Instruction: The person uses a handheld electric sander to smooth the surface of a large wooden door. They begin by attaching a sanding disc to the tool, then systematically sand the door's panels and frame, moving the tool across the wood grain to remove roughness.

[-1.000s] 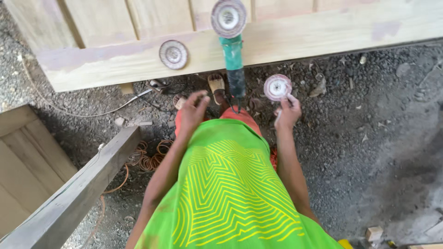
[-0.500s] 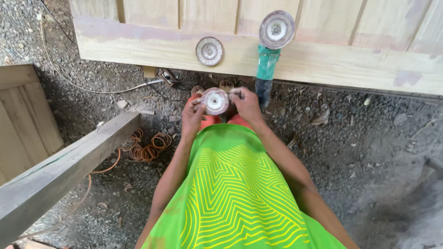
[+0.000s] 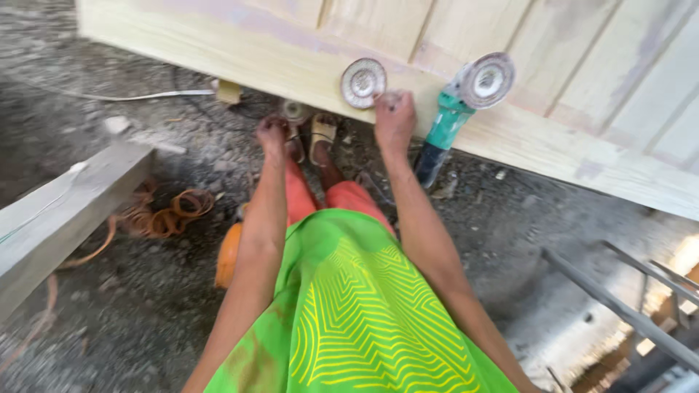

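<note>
- Right hand point(image 3: 394, 120) is at the disc point(image 3: 362, 82), which lies flat on the wood panel point(image 3: 291, 51) just up-left of the fingertips; fingers curled together at its rim (grip or mere touch, cannot tell).
- Left hand point(image 3: 271, 135) is lower, near the feet, well off the disc; fingers look curled, nothing visibly held.
- Grinder point(image 3: 455, 109) leans on the panel edge just right of the right hand, wheel up, long axis slanting down-left.
- Ground: gravel point(image 3: 510, 211), orange cord point(image 3: 171, 215) coiled left beside a beam point(image 3: 65, 211) (tight room).
</note>
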